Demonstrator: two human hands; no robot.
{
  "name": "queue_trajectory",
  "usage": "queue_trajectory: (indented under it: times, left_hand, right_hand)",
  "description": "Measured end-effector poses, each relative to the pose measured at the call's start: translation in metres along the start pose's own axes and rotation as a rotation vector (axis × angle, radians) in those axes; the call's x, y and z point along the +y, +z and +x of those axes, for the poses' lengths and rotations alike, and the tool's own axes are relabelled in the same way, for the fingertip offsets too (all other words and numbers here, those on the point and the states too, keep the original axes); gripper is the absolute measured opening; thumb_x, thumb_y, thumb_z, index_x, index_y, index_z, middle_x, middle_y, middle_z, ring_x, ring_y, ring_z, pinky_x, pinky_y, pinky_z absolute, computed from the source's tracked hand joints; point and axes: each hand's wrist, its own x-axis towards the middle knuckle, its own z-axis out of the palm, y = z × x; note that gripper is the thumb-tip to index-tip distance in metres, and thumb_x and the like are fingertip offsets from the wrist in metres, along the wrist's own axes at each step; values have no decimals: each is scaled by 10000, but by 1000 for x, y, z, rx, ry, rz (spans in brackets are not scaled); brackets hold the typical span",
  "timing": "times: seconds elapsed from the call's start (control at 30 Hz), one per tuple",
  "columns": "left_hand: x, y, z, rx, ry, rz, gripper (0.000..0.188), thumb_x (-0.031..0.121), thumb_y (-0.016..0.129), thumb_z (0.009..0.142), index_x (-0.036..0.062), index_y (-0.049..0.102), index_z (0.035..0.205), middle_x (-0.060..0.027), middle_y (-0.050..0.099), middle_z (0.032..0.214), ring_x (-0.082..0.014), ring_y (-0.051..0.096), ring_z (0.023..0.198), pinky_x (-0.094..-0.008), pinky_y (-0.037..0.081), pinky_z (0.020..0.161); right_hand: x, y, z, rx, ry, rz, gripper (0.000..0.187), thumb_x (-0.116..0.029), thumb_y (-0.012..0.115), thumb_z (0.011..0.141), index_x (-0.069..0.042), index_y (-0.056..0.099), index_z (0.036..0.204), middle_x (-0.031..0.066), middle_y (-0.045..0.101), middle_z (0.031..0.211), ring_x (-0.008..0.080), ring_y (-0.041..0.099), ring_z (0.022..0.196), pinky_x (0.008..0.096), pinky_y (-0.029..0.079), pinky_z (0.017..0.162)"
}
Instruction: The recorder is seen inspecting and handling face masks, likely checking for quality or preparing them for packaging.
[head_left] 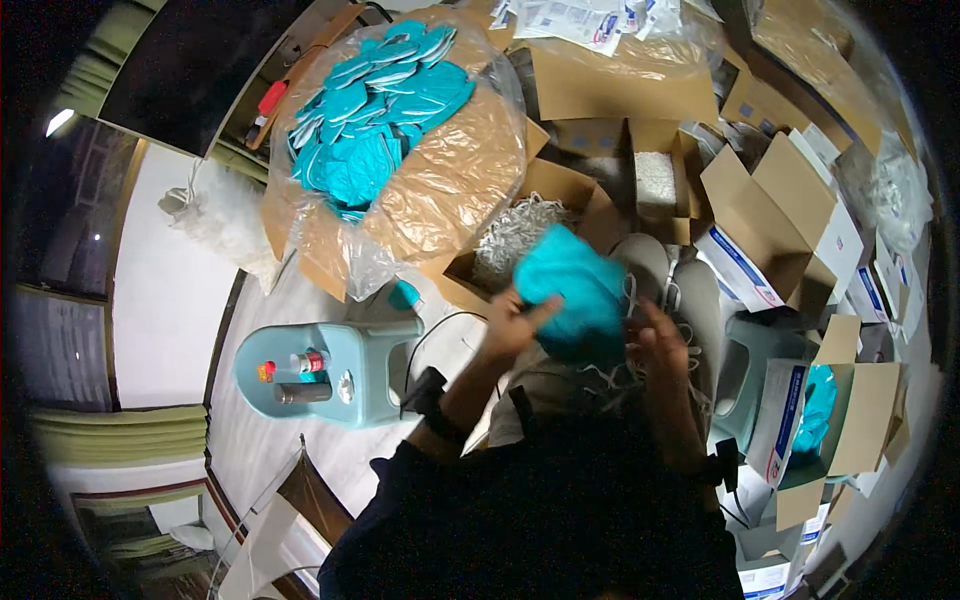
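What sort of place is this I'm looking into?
Probably a room in a home doubling as a workspace: green curtains hang at one side, while a plastic-lined carton heaped with teal folded pieces and open cardboard boxes stand close by.

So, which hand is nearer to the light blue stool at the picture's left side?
Left. The left hand is right of the stool, apart from it; the right hand is farther off, by the right edge of the teal piece.

On the light floor [265, 460], 1 pale blue stool [383, 372] at left bears a metal flask [302, 393]. A white bag [228, 215] sits by the white wall [155, 320]; a green curtain [122, 35] and black panel [190, 65] show upper left.
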Motion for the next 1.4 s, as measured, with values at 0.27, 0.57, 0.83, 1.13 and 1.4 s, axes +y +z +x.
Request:
queue_trajectory:
  times: [0.27, 0.57, 0.83, 1.13, 1.4]
  left_hand:
    - [86, -246, 107, 633, 254, 1368, 607, 106, 627, 771, 227, 448, 1337, -242, 571, 1111, -302, 564, 1006, -424, 439, 910]
    - [122, -247, 161, 995, 197, 537, 906, 535, 713, 743, -110, 407, 1301, -202, 536, 1232, -277, 537, 1087, -363, 416, 931]
    - [-33, -27, 67, 9, 359, 398, 296, 141, 649, 875, 13, 571, 1129, -88, 610, 1127, -147, 576, 1004, -284, 459, 879]
    - [-70, -22, 5, 55, -97, 236, 246, 143, 584, 907, -22, 597, 1089, -121, 664, 988, -190, 651, 871, -302, 518, 730]
    - [-85, -36, -19, 248, -247, 63, 200, 104, 532, 919, -14, 613, 1058, -108, 671, 951, -185, 650, 855, -296, 514, 728]
  right_hand:
    - [-40, -48, 40, 135, -163, -597, 426, -214, 587, 890, -38, 500, 1268, 226, 559, 1195, 363, 524, 1120, 393, 399, 963]
    - [16, -23, 70, -405, -108, -901, 694, -375, 673, 817, -124, 364, 1386, 237, 182, 1489, 412, 235, 1351, 419, 248, 1103]
    - [-28, -24, -37, -720, 97, -986, 639, -274, 684, 800, -100, 392, 1342, 259, 244, 1436, 460, 368, 1256, 502, 394, 987]
    - [-25, -26, -29, -616, 39, -330, 282, 18, 503, 821, -37, 553, 1093, 147, 571, 1043, 231, 600, 919, 354, 494, 770]
    - [-151, -3, 88, -78, -342, 133, 288, 95, 537, 786, -22, 592, 1044, 78, 669, 878, 144, 629, 789, 249, 498, 695]
